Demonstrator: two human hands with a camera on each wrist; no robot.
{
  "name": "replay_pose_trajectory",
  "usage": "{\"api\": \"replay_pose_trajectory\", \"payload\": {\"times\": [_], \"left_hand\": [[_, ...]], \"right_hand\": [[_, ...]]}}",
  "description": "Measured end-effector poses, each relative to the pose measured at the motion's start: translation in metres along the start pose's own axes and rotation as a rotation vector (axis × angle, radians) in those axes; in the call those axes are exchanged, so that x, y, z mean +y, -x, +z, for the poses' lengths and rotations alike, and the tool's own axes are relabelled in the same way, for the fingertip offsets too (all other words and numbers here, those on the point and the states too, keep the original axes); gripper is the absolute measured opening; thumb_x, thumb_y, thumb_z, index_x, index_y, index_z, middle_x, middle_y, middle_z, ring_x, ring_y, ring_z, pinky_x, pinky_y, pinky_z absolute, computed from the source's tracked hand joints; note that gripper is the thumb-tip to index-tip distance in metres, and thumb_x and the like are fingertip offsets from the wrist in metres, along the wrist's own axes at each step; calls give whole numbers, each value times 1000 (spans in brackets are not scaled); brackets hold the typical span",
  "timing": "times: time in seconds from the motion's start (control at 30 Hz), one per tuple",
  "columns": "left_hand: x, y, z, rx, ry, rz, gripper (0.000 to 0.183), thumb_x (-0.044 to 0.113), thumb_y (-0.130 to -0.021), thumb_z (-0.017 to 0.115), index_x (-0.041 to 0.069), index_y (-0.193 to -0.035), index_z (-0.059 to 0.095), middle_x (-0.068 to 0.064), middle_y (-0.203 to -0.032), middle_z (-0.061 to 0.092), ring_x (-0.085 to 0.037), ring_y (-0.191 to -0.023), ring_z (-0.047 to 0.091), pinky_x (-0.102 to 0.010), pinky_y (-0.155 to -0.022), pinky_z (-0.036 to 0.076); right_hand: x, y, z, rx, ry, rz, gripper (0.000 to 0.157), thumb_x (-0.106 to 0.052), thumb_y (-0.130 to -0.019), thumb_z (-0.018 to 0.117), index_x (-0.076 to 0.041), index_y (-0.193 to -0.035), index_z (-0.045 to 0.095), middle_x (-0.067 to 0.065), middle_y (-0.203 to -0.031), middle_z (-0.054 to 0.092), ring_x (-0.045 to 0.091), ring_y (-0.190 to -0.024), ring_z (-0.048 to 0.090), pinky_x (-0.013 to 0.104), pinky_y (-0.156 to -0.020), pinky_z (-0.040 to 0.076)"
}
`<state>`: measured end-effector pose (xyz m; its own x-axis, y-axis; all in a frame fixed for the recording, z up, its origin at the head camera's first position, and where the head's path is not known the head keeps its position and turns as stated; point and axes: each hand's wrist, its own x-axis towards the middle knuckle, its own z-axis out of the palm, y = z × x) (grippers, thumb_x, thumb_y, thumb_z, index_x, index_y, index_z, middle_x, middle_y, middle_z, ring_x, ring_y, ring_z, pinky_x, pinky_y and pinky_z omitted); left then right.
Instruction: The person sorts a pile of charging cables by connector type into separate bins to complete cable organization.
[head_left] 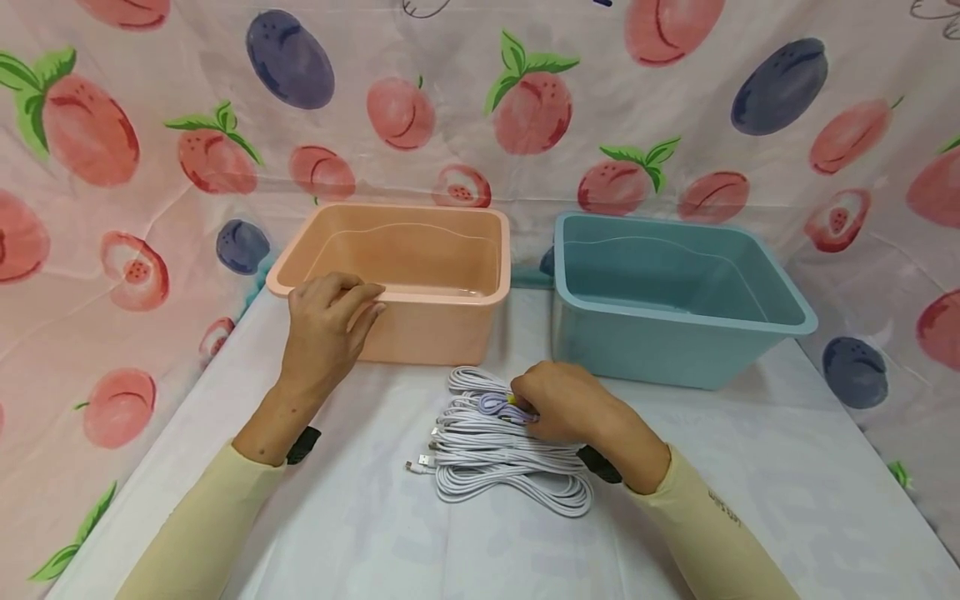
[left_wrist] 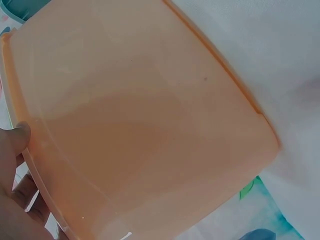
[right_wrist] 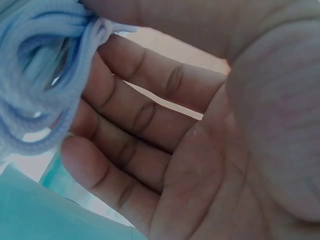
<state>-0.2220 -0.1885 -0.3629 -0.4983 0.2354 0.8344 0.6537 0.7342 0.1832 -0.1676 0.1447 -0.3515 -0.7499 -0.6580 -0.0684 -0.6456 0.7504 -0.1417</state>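
My left hand (head_left: 322, 325) holds the near rim of a peach-orange plastic bin (head_left: 431, 332), toward its left corner. In the left wrist view the thumb (left_wrist: 20, 136) lies against the bin's outer side, and the other fingers are at the rim. Over a pile of coiled white cables (head_left: 510, 468) on the table, my right hand (head_left: 568, 404) pinches a small coiled lavender braided cable (right_wrist: 37, 102). A bit of yellow shows beside that coil in the head view. USB plugs (head_left: 426, 460) stick out on the pile's left side.
To the right stands a blue-green plastic bin (head_left: 637, 354), with a gap between it and the orange one. A white cloth (head_left: 360, 525) covers the table. Behind the bins hangs a fruit-print curtain (head_left: 465, 108), which also runs along both sides.
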Motion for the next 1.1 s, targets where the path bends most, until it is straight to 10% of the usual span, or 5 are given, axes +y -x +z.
{"api": "replay_pose_trajectory", "payload": {"times": [1.1], "left_hand": [[0, 0, 0, -10, -32, 2, 17, 11, -93, 83, 8, -109, 79, -14, -105, 68, -37, -99, 65, -60, -90, 39]], "right_hand": [[0, 1, -6, 150, 71, -38, 20, -7, -75, 77, -18, -78, 60, -7, -75, 52, 12, -63, 46, 29, -53, 39]]}}
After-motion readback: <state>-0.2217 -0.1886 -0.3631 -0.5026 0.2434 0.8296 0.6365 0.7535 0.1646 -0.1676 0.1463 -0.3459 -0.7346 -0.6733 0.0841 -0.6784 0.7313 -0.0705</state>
